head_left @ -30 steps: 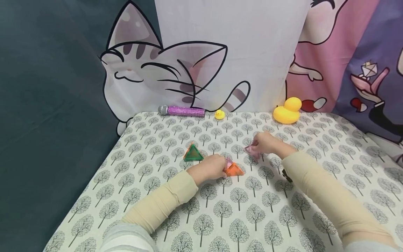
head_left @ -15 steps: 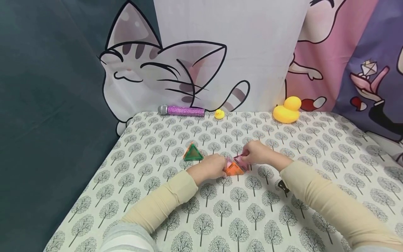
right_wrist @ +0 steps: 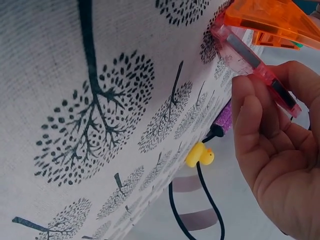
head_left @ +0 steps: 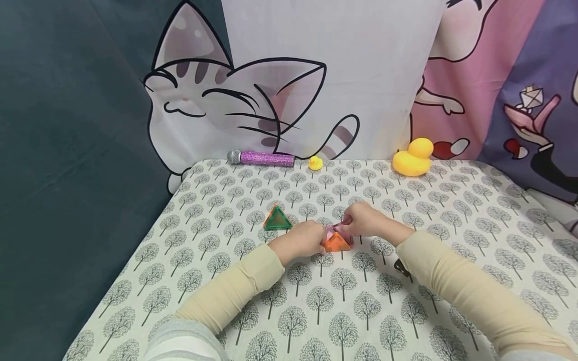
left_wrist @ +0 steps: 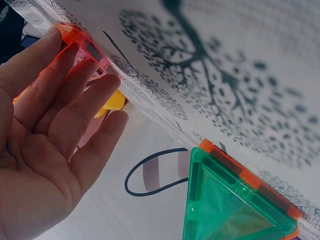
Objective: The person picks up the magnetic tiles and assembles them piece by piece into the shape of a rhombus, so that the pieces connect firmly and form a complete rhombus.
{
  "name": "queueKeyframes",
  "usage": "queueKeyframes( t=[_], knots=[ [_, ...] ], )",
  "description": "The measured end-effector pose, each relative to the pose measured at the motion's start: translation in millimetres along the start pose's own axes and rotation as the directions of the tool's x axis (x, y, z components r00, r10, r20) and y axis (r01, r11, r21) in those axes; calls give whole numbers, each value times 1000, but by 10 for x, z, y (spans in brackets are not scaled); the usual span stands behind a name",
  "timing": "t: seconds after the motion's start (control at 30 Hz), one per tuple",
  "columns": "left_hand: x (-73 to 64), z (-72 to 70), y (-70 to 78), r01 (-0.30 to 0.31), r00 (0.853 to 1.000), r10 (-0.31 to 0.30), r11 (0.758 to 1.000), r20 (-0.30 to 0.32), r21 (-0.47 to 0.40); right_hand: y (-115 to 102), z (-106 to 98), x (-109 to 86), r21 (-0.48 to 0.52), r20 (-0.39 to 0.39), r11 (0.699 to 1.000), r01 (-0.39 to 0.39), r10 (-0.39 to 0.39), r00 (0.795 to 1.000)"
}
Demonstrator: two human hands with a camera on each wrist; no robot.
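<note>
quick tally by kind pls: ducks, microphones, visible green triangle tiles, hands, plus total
Toy ducks: 2 (small yellow duck, large yellow duck)
Purple glitter microphone: 1
Green triangle tile: 1
Hands: 2 (left hand, right hand)
Total: 6

No text, label, brand, number or sign can be read in any view. Seen from the orange tile (head_left: 336,244) in the head view, nothing legible stands on the green tile (head_left: 277,220) toward ten o'clock, the purple microphone (head_left: 266,159) between ten and eleven, the large duck (head_left: 412,163) between one and two, or the backdrop (head_left: 361,35) at twelve.
</note>
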State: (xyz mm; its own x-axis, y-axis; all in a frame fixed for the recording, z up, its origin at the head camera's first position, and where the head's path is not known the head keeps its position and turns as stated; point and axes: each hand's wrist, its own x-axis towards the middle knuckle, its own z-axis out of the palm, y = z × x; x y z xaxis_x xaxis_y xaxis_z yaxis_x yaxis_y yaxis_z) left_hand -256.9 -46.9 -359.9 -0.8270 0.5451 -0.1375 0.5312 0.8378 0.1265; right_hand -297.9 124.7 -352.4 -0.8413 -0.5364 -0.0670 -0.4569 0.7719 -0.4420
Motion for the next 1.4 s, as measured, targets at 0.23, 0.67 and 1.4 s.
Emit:
queueKeyframes(
  t=[0.23, 0.67, 1.4],
  knots=[
    [6, -7, 1, 6, 1000, -6, 999, 13, -33, 10, -25, -22, 20, 42, 1000, 10, -11, 999],
    [17, -10, -27, 16, 1000, -14, 992, 16, -125, 33, -84, -92, 54, 163, 996, 72, -80, 983],
    [-185, -425, -644, 394, 899, -416, 905, -135, -162, -173, 81, -39, -4, 50, 1000, -3, 3, 999]
  ],
)
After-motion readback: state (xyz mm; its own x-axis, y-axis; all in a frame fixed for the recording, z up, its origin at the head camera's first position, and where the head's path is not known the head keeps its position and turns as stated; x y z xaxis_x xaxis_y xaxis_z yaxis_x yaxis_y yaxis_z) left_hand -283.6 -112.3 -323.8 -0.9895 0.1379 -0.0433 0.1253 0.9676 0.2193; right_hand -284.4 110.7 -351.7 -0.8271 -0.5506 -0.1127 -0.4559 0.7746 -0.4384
